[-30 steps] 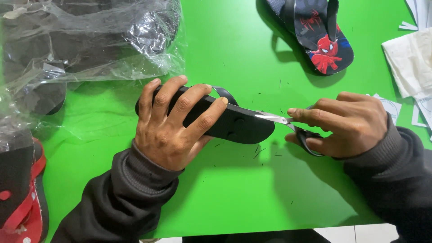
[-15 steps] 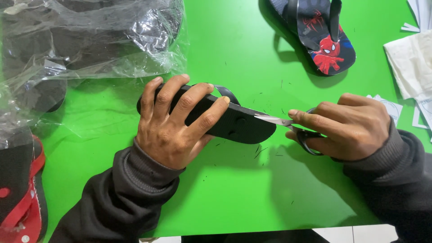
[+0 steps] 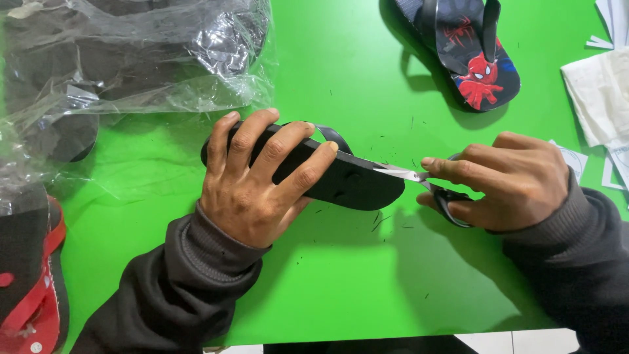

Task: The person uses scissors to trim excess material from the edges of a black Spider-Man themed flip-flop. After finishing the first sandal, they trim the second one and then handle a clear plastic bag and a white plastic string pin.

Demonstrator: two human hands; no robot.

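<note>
My left hand (image 3: 252, 187) lies spread over the black flip-flop (image 3: 341, 180), fingers curled across its sole, pinning it to the green table (image 3: 341, 288) so its edge stays steady. My right hand (image 3: 508, 183) is closed around the handles of small scissors (image 3: 419, 180) — blades touching the sandal's rim, their gap too small to judge. A printed sandal (image 3: 468, 56) lies well apart — out of the way.

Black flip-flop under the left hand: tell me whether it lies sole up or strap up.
Sole up: the black flip-flop shows its plain underside, strap looping beneath.
</note>
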